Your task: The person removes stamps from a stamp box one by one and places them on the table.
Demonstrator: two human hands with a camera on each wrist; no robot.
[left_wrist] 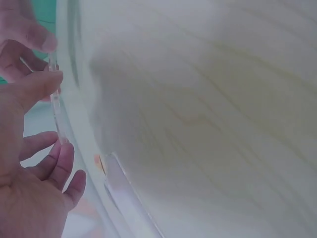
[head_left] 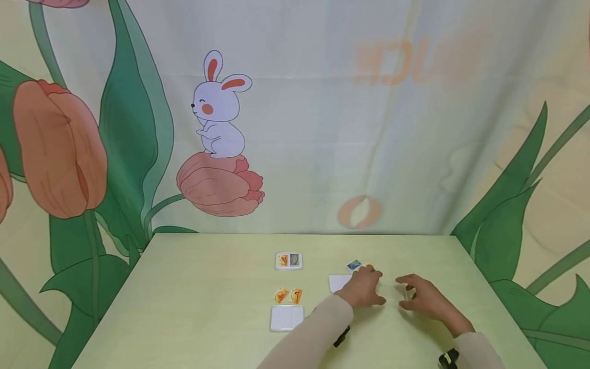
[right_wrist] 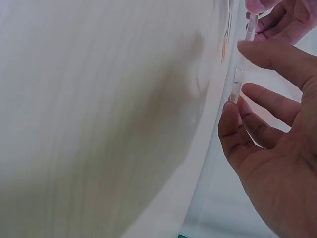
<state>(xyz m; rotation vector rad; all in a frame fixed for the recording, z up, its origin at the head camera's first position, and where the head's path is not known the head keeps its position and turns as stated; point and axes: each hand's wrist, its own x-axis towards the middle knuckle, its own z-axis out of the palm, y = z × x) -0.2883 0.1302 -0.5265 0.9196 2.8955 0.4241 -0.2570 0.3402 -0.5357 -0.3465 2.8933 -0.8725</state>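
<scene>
Over the right part of the table my left hand (head_left: 364,288) and right hand (head_left: 427,298) face each other. Between them is a thin clear plate (left_wrist: 57,116), seen edge-on in both wrist views. The left thumb and fingers pinch one side of it; the right thumb and fingers pinch the other side of the clear plate (right_wrist: 238,74). A white rectangular tray (head_left: 338,283) lies just beside the left hand, which partly covers it. Behind that hand are a small blue picture card (head_left: 354,265) and an orange piece mostly hidden by the fingers.
Left of the hands, a clear-edged frame (head_left: 289,261) holds two small pictures. Nearer stand two orange picture pieces (head_left: 281,295) above another white tray (head_left: 287,319). A printed curtain (head_left: 299,128) with a rabbit and tulips hangs behind the table's far edge.
</scene>
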